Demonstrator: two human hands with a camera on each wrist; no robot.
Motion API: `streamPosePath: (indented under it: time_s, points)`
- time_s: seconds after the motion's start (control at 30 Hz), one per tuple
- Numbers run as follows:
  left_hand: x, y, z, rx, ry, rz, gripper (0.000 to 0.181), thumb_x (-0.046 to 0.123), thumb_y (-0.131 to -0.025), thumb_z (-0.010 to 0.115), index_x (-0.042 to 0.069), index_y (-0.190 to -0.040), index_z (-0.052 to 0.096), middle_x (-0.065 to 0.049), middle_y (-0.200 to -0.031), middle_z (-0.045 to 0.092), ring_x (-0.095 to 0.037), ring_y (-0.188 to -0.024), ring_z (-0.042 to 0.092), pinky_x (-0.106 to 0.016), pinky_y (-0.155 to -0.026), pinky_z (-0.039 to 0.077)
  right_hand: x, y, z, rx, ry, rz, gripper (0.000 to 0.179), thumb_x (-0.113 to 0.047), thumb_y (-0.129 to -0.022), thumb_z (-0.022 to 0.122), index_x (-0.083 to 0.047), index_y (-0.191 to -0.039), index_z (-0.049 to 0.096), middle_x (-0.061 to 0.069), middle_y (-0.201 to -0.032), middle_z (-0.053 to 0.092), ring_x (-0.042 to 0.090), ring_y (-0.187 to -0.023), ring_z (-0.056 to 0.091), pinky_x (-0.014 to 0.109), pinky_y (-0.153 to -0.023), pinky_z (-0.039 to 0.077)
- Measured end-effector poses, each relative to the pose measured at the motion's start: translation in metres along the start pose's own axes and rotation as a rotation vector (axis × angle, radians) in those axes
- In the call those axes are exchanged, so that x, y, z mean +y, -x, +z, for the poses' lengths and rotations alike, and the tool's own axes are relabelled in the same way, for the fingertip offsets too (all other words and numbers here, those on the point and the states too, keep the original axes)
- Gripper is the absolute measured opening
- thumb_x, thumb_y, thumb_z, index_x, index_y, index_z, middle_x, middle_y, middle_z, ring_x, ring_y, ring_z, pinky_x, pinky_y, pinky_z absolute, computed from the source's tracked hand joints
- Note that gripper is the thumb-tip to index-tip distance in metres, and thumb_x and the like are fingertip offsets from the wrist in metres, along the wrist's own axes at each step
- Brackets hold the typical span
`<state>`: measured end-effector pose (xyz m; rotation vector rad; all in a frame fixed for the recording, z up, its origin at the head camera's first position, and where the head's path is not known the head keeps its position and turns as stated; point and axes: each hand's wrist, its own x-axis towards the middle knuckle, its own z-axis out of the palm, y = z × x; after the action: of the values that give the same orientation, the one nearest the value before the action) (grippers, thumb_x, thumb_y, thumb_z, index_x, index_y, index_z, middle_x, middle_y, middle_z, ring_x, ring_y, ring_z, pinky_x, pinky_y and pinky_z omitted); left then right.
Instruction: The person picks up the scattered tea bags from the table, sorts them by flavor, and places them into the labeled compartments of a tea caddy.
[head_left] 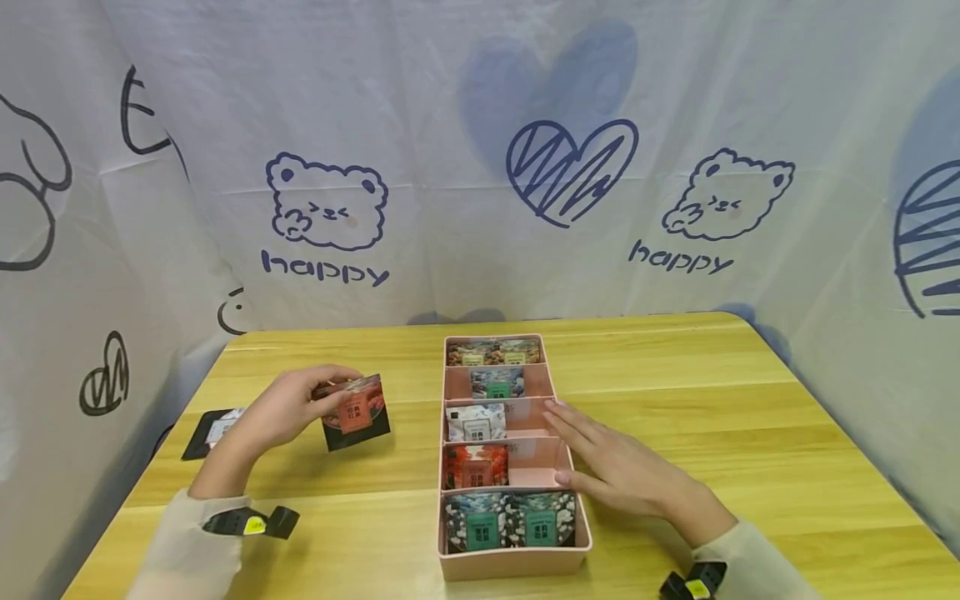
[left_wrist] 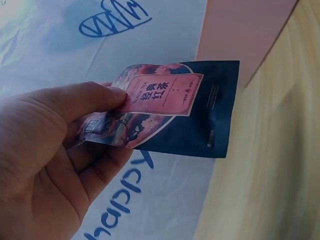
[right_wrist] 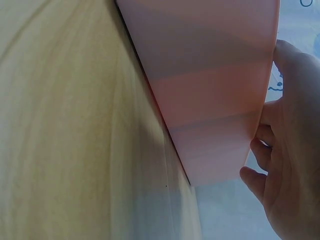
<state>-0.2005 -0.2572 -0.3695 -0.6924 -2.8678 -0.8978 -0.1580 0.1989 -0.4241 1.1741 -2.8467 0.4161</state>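
In the head view my left hand (head_left: 288, 408) pinches a black tea sachet with a red label (head_left: 356, 413) above the table, left of the pink divided box (head_left: 517, 565). The left wrist view shows the thumb on the front of the tea sachet (left_wrist: 192, 107), with fingers behind it. My right hand (head_left: 626, 467) lies along the box's right rim, fingers extended, fingertips at the rim. From the right wrist, the hand (right_wrist: 292, 130) is at the top edge of the pink box wall (right_wrist: 215, 100). A red sachet (head_left: 476, 467) sits left in the fourth compartment from the back.
Two green-labelled sachets (head_left: 540, 521) fill the front compartment. Farther back are a white sachet (head_left: 476, 422), a blue-grey sachet (head_left: 497, 383) and two brownish sachets (head_left: 514, 353). A black item with a white packet (head_left: 204, 435) lies at the table's left. A printed curtain (head_left: 442, 208) hangs behind.
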Motion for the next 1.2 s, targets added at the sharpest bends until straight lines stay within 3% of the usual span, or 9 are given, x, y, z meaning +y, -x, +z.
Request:
streamPosePath:
  time_s: [0.4, 0.7, 0.9, 1.2]
  points:
    - [0.025, -0.017, -0.001, -0.021, 0.056, 0.072, 0.023, 0.015, -0.098, 0.062, 0.015, -0.121, 0.065, 0.0, -0.1, 0.069, -0.016, -0.088, 0.065, -0.033, -0.071, 0.056, 0.001, 0.0, 0.001, 0.016, 0.002, -0.006, 0.074, -0.052, -0.1, 0.045, -0.015, -0.158, 0.017, 0.002, -0.164, 0.013, 0.024, -0.145, 0.023, 0.046, -0.111, 0.033]
    - [0.046, -0.03, 0.002, -0.034, 0.145, 0.113, 0.028, 0.016, -0.098, 0.062, 0.018, -0.125, 0.062, -0.003, -0.102, 0.068, -0.014, -0.083, 0.066, -0.031, -0.067, 0.056, 0.001, 0.0, 0.002, 0.018, 0.0, -0.001, 0.074, -0.053, -0.1, 0.045, -0.015, -0.158, 0.018, 0.002, -0.163, 0.014, 0.024, -0.145, 0.024, 0.047, -0.111, 0.035]
    - [0.058, -0.038, 0.006, -0.052, 0.163, 0.163, 0.028, 0.009, -0.097, 0.061, 0.015, -0.125, 0.065, -0.004, -0.104, 0.069, -0.016, -0.087, 0.066, -0.032, -0.069, 0.057, 0.001, 0.0, 0.002, 0.009, -0.011, 0.009, 0.074, -0.052, -0.1, 0.044, -0.017, -0.159, 0.016, 0.0, -0.164, 0.012, 0.023, -0.146, 0.022, 0.046, -0.112, 0.033]
    - [0.074, -0.048, 0.017, -0.097, 0.195, 0.208, 0.029, 0.012, -0.098, 0.061, 0.017, -0.127, 0.064, 0.002, -0.099, 0.068, -0.011, -0.078, 0.064, -0.032, -0.064, 0.057, 0.0, 0.0, 0.001, 0.011, -0.016, 0.007, 0.074, -0.051, -0.1, 0.046, -0.016, -0.158, 0.017, 0.001, -0.164, 0.012, 0.024, -0.145, 0.023, 0.047, -0.111, 0.035]
